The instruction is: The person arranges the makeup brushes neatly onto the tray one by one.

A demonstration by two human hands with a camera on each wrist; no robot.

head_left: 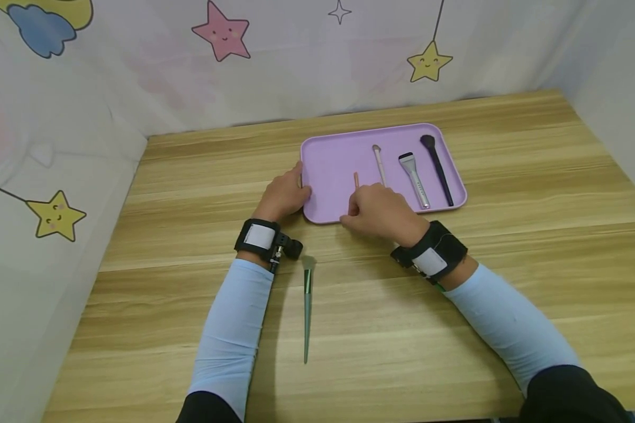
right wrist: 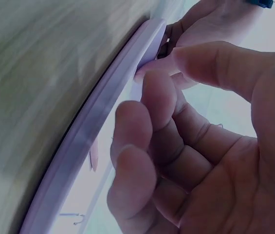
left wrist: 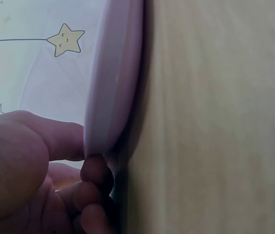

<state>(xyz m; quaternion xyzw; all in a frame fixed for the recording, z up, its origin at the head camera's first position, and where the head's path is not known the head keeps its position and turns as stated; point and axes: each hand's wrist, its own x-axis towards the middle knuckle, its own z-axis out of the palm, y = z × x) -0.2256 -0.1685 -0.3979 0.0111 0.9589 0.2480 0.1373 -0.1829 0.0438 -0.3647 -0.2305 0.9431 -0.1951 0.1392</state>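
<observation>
In the head view, my left hand (head_left: pixel 282 194) grips the left rim of a lilac tray (head_left: pixel 328 176); the left wrist view shows the thumb on its upper side and curled fingers beneath. My right hand (head_left: pixel 383 212) is above the tray's front edge, fingers curled, thumb near the index finger. The orange tip of a thin stick (head_left: pixel 356 179) shows just past its knuckles, the remainder hidden. I cannot tell whether these fingers hold it. Right beside them in the tray lie a slim pale brush (head_left: pixel 379 163), partly covered, a flat-headed silver brush (head_left: pixel 415 181) and a black makeup brush (head_left: pixel 438 170).
A green-handled makeup brush (head_left: pixel 307 308) lies on the wooden table (head_left: pixel 206 170) between the forearms, bristles towards the tray. Behind the table hangs a pale curtain (head_left: pixel 296 76) printed with stars. Both wrists wear black camera straps.
</observation>
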